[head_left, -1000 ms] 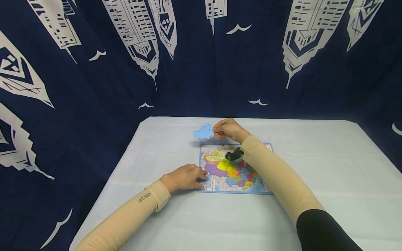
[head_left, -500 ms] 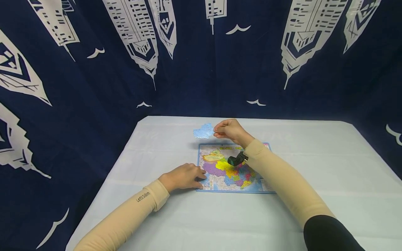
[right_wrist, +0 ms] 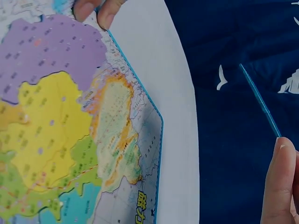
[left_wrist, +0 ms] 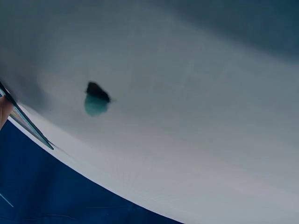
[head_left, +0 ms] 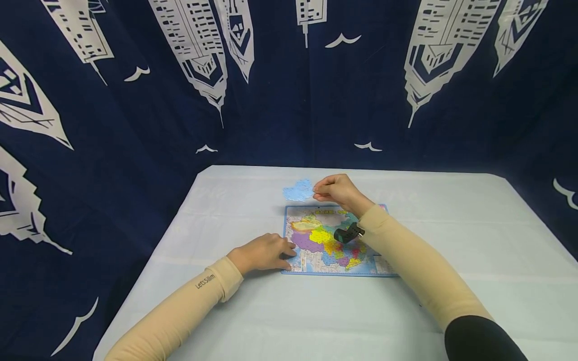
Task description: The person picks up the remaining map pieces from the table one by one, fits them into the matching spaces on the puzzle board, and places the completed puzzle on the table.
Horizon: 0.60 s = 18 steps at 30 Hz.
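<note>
A map puzzle board [head_left: 316, 275] with a blue border lies on the table, its regions in purple, yellow, green and other colours. My right hand [head_left: 340, 190] pinches a light-blue map puzzle piece [head_left: 298, 190] by its right edge, raised above the board's far edge. In the right wrist view that puzzle piece [right_wrist: 259, 100] shows edge-on as a thin blue strip beside the fingers [right_wrist: 280, 172]. My left hand [head_left: 266, 252] rests at the board's left edge, with fingertips [right_wrist: 106, 17] on its margin. A pale, orange-edged region [right_wrist: 114, 135] shows beside the purple and yellow ones.
The board lies on a white-covered table [head_left: 217, 200]. Behind and left of it hangs a dark blue cloth [head_left: 271, 125] printed with white buildings and birds. A dark strapped device [head_left: 347, 233] on the right wrist overlaps the map in the head view.
My right hand has shifted a little to the right and slightly nearer, carrying the light-blue puzzle piece. The left hand stays on the board's edge.
</note>
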### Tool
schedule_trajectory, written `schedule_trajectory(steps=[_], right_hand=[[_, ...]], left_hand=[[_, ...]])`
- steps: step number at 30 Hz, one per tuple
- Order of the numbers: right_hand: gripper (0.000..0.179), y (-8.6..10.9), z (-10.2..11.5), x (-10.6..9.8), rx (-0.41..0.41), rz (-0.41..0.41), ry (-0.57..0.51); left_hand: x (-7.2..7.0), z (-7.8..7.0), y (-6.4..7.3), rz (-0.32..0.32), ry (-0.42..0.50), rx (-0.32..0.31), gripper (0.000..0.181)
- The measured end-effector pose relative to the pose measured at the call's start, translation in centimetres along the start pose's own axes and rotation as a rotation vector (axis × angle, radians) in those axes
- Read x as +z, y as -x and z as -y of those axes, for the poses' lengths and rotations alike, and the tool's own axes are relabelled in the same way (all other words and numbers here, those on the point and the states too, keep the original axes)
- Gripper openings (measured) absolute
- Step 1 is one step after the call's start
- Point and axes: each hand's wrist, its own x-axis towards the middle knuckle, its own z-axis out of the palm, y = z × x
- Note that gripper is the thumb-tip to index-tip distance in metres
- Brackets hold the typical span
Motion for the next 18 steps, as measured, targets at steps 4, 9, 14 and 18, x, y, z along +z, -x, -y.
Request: schedule_trajectory(steps=[4, 9, 14, 18], right_hand=[[0.027, 0.3, -0.4, -0.3, -0.008, 0.001, 0.013], [0.024, 0.9, -0.9, -0.3, -0.020, -0.009, 0.030], [0.023, 1.4, -1.3, -0.1, 0.005, -0.002, 0.058], [0.023, 1.5, -1.8, -0.1, 0.021, 0.008, 0.057]], left_hand=[[-0.1, -0.1, 0.0, -0.002, 0.002, 0.001, 0.039], [-0.1, -0.1, 0.0, 0.001, 0.002, -0.008, 0.039], [0.0, -0.1, -0.1, 0.003, 0.011, -0.012, 0.039], [0.0, -0.1, -0.1, 0.005, 0.018, -0.014, 0.039]])
